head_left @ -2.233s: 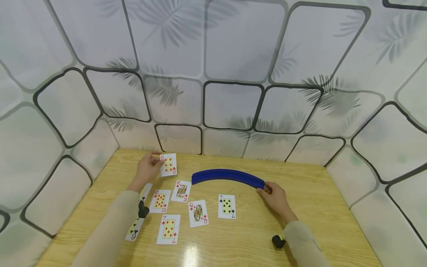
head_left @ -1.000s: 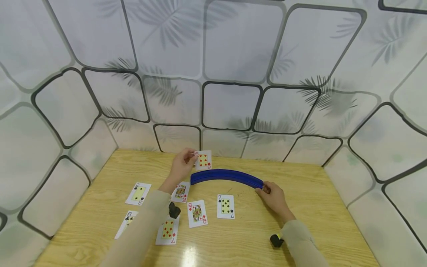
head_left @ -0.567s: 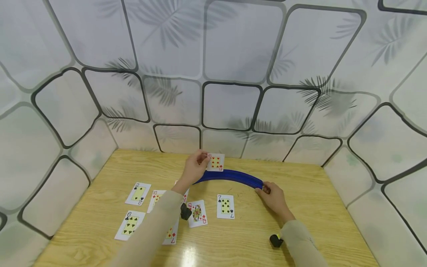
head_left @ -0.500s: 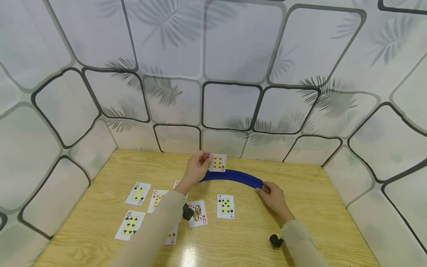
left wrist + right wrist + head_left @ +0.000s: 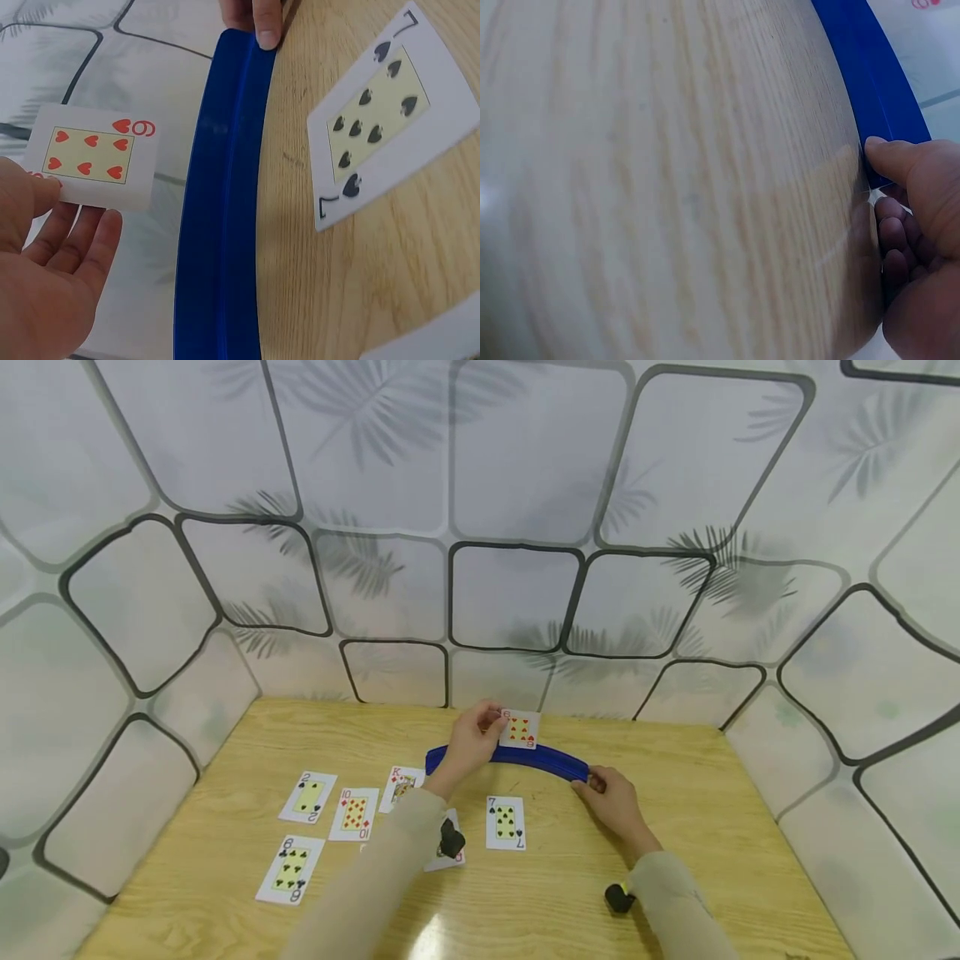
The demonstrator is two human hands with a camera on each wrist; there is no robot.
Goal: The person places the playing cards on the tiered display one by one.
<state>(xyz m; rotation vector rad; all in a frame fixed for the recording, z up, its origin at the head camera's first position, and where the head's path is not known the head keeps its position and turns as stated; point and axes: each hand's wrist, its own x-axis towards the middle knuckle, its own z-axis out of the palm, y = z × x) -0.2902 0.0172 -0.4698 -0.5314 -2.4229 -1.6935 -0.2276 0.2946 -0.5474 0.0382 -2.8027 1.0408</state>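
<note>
My left hand (image 5: 474,742) pinches the six of hearts (image 5: 520,728) by its left edge, thumb on the face. In the head view the card stands over the middle of a curved blue card holder (image 5: 543,760); the left wrist view shows a gap between the card (image 5: 97,154) and the holder (image 5: 217,202). At the holder's right end my right hand (image 5: 611,802) grips it between thumb and fingers; the right wrist view shows the thumb on the blue end (image 5: 889,112). A seven of spades (image 5: 506,822) lies face up in front of the holder.
Face up on the wooden table (image 5: 555,910) lie a two of spades (image 5: 308,796), a six of clubs (image 5: 289,870), a ten of diamonds (image 5: 353,814) and a king of diamonds (image 5: 399,785). My left forearm partly covers another card (image 5: 452,822). A patterned curtain surrounds the table.
My left hand has carried the six of hearts rightward from the table's back left to over the middle of the holder. My right hand has kept its grip on the holder's end.
</note>
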